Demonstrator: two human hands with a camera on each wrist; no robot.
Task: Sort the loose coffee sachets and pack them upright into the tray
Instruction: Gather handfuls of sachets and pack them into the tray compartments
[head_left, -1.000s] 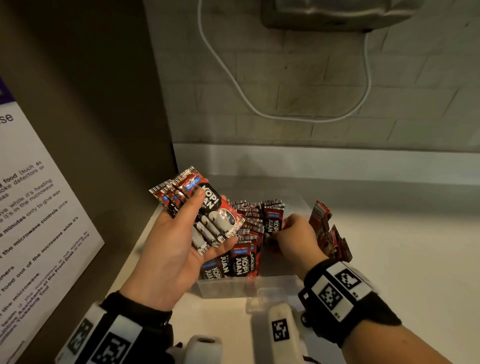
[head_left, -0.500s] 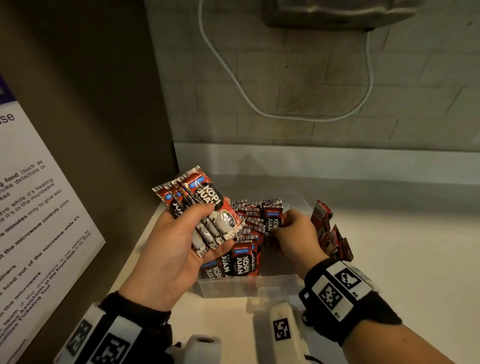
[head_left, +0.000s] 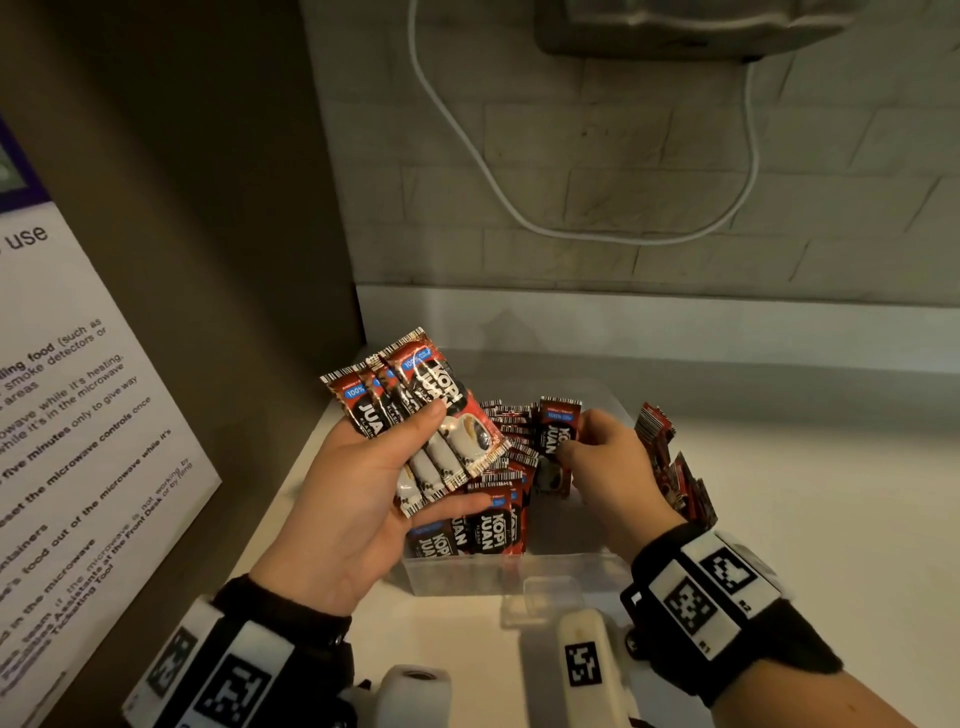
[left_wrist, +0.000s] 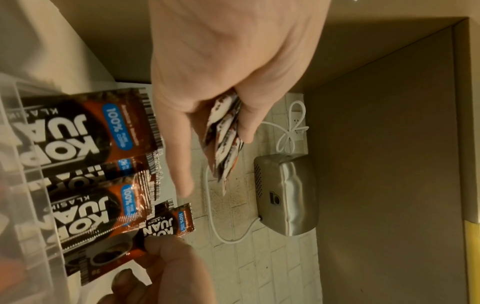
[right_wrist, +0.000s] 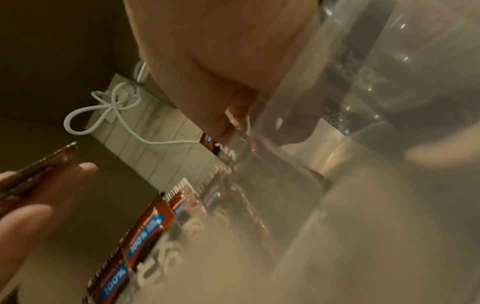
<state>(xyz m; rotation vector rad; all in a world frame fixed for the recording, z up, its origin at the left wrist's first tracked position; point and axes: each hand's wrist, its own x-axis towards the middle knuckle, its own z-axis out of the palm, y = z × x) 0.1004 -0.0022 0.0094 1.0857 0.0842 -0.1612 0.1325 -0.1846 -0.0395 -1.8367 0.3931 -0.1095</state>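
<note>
My left hand (head_left: 363, 499) holds a fanned stack of red and black coffee sachets (head_left: 415, 410) above the left end of the clear plastic tray (head_left: 566, 577), thumb pressed across their faces. The same stack (left_wrist: 226, 135) shows edge-on under the fingers in the left wrist view. Inside the tray, rows of sachets (head_left: 483, 525) stand upright. My right hand (head_left: 608, 467) pinches one upright sachet (head_left: 558, 431) at the tray's middle; that sachet (left_wrist: 168, 224) is also seen in the left wrist view. The right wrist view is mostly blurred tray wall (right_wrist: 363, 144).
More loose sachets (head_left: 670, 462) lean in a pile just right of the tray. A brown side wall with a printed notice (head_left: 78, 415) stands at the left. A tiled back wall carries a white cable (head_left: 571, 228) and a metal box (head_left: 675, 26).
The left hand's stack shifted slightly, tilting a bit more upright. The right hand rose a little at the tray's middle and now has one sachet pinched between its fingers.
</note>
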